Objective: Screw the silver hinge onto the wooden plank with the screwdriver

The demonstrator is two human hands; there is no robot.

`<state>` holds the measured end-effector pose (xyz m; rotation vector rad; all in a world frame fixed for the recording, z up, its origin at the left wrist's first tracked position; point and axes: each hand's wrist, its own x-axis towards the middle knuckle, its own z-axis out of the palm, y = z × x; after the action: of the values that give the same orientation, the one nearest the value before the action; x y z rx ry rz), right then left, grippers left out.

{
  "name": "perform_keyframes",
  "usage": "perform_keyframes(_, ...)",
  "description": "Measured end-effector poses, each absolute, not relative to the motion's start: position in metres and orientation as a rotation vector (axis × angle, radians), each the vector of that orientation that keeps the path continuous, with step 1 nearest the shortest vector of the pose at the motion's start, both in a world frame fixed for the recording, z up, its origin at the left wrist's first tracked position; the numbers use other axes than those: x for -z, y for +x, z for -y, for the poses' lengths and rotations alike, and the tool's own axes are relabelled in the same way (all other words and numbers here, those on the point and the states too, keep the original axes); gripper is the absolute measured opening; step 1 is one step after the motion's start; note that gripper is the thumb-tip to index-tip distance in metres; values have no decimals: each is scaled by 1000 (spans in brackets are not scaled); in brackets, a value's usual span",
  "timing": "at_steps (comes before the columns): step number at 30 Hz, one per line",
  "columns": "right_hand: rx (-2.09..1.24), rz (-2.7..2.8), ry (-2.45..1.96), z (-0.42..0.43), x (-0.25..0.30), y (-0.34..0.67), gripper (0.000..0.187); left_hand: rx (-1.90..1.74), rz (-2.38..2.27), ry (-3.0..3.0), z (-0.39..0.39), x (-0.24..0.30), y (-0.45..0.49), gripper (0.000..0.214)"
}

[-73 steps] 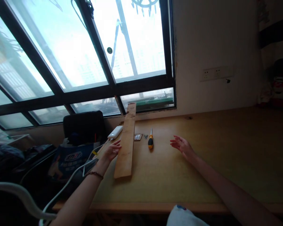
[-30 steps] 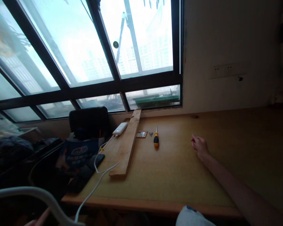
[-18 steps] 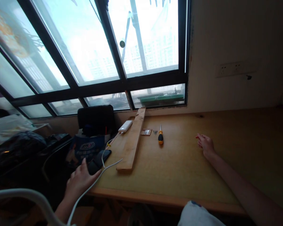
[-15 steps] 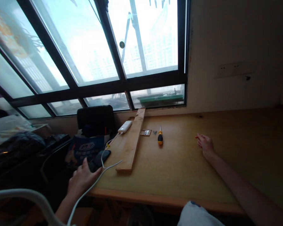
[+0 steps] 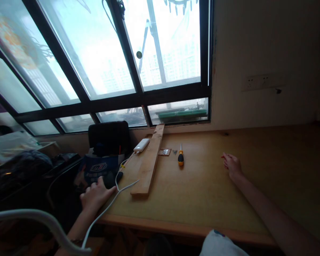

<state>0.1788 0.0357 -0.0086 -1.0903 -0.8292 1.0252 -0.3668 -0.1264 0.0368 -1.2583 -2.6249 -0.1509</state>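
Note:
My left hand [image 5: 96, 195] lies at the table's left edge with its fingers curled over a dark phone [image 5: 112, 180], the thumb along the near side. A white cable [image 5: 124, 186] runs past that hand to a white power bank [image 5: 141, 145]. My right hand [image 5: 231, 165] rests on the wooden table [image 5: 202, 199], fingers loosely bent and holding nothing. A long wooden plank [image 5: 149, 160] lies between the hands. Right of it are a yellow-and-black screwdriver [image 5: 180, 158], a small metal hinge [image 5: 164, 152] and a few screws [image 5: 174, 152].
A black bag [image 5: 109, 137] and a blue printed bag [image 5: 96, 168] stand off the table's left side. A large dark-framed window [image 5: 138, 96] fills the back. A wall socket [image 5: 258, 81] sits on the right wall. A white tube [image 5: 42, 220] curves at the lower left.
My left hand left the plank, dropped out of view, then came back up onto the dark phone. My right hand drew back to the right and its fingers curled in.

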Motion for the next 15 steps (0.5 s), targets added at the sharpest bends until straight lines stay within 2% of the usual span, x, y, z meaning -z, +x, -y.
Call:
perform_keyframes(3, -1021, 814, -1084, -37, 9, 180, 26, 132, 2552, -1098, 137, -55, -373, 82)
perform_keyframes(7, -1020, 820, -1087, -36, 9, 179, 27, 201, 2476, -1048, 157, -84, -373, 92)
perform_keyframes(15, -1005, 850, -1111, -36, 14, 178, 28, 447, 2130, -1252, 181, -107, -297, 92)
